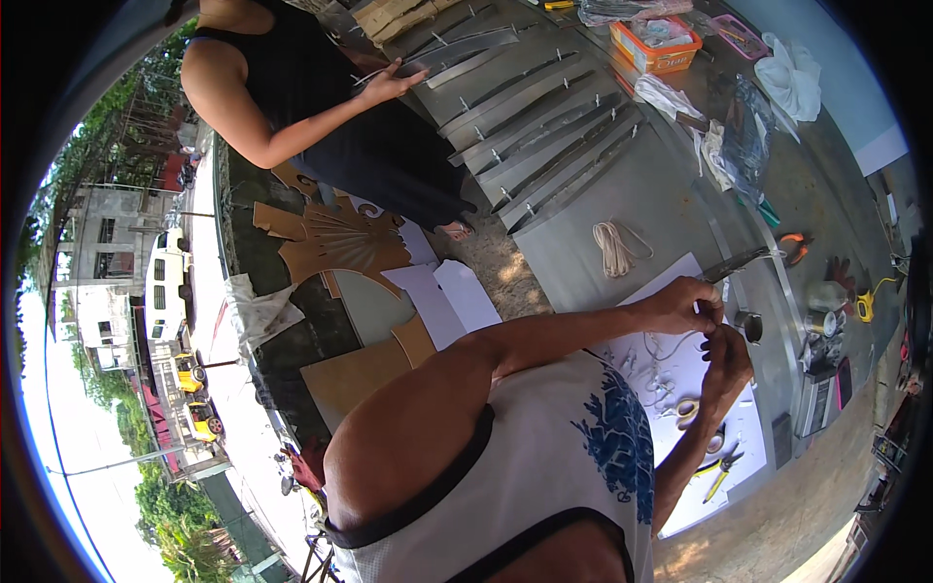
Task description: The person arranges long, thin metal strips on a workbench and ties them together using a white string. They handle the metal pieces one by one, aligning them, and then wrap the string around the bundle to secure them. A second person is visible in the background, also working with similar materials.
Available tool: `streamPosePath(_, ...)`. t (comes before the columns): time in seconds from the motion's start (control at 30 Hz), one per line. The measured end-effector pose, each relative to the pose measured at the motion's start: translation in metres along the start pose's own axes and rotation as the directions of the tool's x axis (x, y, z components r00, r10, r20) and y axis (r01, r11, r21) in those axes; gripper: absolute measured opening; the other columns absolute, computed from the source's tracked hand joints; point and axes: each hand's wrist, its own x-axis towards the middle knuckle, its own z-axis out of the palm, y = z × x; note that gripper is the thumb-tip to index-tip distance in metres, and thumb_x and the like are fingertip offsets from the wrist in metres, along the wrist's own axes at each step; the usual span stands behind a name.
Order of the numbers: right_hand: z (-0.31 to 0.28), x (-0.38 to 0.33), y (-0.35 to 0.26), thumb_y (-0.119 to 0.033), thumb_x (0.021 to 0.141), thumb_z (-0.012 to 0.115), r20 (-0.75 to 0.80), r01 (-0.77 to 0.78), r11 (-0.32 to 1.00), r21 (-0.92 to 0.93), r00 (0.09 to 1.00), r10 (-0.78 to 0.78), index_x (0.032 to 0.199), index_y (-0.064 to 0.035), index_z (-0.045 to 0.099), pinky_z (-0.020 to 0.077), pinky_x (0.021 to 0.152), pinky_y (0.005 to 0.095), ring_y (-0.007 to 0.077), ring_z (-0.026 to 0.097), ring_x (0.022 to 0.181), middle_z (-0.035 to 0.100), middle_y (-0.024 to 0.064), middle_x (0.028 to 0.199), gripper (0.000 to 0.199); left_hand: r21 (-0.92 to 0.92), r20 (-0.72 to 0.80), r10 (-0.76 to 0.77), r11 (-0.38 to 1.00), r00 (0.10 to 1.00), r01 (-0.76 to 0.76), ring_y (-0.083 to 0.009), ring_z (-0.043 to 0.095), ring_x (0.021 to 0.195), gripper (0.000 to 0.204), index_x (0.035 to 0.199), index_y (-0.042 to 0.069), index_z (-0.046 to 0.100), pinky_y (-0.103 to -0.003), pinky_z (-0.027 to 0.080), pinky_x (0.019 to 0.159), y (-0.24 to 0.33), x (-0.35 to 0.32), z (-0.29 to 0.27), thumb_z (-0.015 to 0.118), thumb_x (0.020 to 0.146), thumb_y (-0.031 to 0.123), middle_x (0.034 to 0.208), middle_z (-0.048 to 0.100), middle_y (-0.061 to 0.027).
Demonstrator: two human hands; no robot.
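My left hand [680, 306] and my right hand [727, 371] meet over a white sheet [748, 428] on the metal table, fingertips pinched close together. A thin pale cord [666, 352] loops over the sheet and runs up to the fingers; the exact grip is partly hidden. Just beyond my left hand lies a dark narrow strip [736, 263] with a pale tie near its end. Below my hands, scissors [687, 410] and yellow-handled pliers [722, 476] rest on the sheet. A small dark cup-like object [748, 325] stands beside the fingers.
Several dark curved strips [554, 131] with small ties line the table. Another person's hand [391, 83] holds one. Around them are a bundled cord [619, 248], an orange tub [657, 47], orange-handled pliers [795, 247] and a yellow tape measure [865, 307]. Brown cut-out panels [335, 238] lie left.
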Motion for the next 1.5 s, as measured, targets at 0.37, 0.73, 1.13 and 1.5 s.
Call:
streamPosePath(0.37,0.000,0.003,-0.004,-0.020,0.095,0.058,-0.002,-0.005,1.000,0.022,1.000,0.005,0.098,0.0023,0.069,0.0476,0.059,0.0301,0.0140,0.060,0.061,0.067,0.0095,0.071,0.025,-0.089,0.030,0.003,0.996,1.000,0.000,-0.0112,0.064,0.084,0.013,0.096,0.000,0.067,-0.028,0.053,0.073,0.003,0.002,-0.005,0.073,0.085,0.003,0.090,0.068,-0.0036)
streamPosePath(0.73,-0.002,0.005,-0.001,-0.016,0.095,0.059,0.016,-0.003,1.000,-0.021,1.000,0.004,0.099,0.0031,0.069,0.0468,0.057,0.0292,0.0133,0.060,0.062,0.067,0.0089,0.074,0.022,-0.083,0.035,-0.028,0.996,0.999,0.031,-0.0122,0.063,0.080,0.014,0.096,0.000,0.067,-0.028,0.051,0.073,0.007,0.003,-0.005,0.074,0.084,0.004,0.087,0.068,-0.0043)
streamPosePath(1.13,-0.002,0.006,-0.005,-0.018,0.094,0.061,0.040,-0.050,0.998,0.029,0.998,0.049,0.098,0.0034,0.070,0.0478,0.057,0.0279,0.0118,0.060,0.061,0.068,0.0078,0.074,0.023,-0.004,0.054,0.004,1.000,0.999,-0.004,-0.0104,0.062,0.080,0.011,0.094,0.001,0.065,-0.028,0.050,0.074,0.008,0.008,-0.012,0.072,0.085,0.001,0.084,0.067,-0.0026)
streamPosePath(1.5,-0.003,0.012,0.000,-0.005,0.092,0.063,0.035,-0.018,0.987,0.158,0.999,0.012,0.100,0.0013,0.072,0.0507,0.059,0.0265,0.0109,0.063,0.063,0.071,0.0067,0.077,0.014,-0.357,0.066,-0.173,0.916,0.983,0.185,-0.0127,0.064,0.086,0.012,0.098,-0.001,0.066,-0.025,0.051,0.077,0.005,0.009,-0.008,0.069,0.087,-0.005,0.091,0.067,-0.0057)
